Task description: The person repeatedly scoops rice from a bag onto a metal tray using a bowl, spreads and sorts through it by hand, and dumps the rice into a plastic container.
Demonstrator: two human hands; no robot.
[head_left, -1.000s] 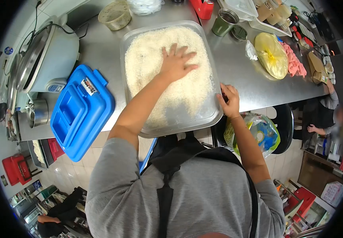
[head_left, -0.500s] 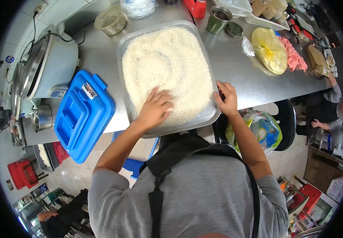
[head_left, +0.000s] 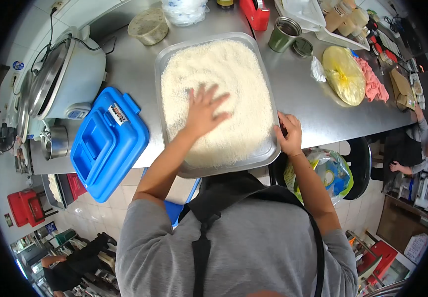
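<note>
Your left hand [head_left: 205, 111] lies with fingers fanned on the rice [head_left: 234, 74], which spreads beneath and around it in the tray [head_left: 261, 152]. Your right hand [head_left: 289, 134] is curled at the tray's rim, at the near corner on its side; whether it pinches the metal, you cannot tell. Expect the loose grains to shift easily under a flat palm, and the loaded tray to be heavy, stiff and slick on the table [head_left: 303, 109]. The rims beside both hands look the best hold.
</note>
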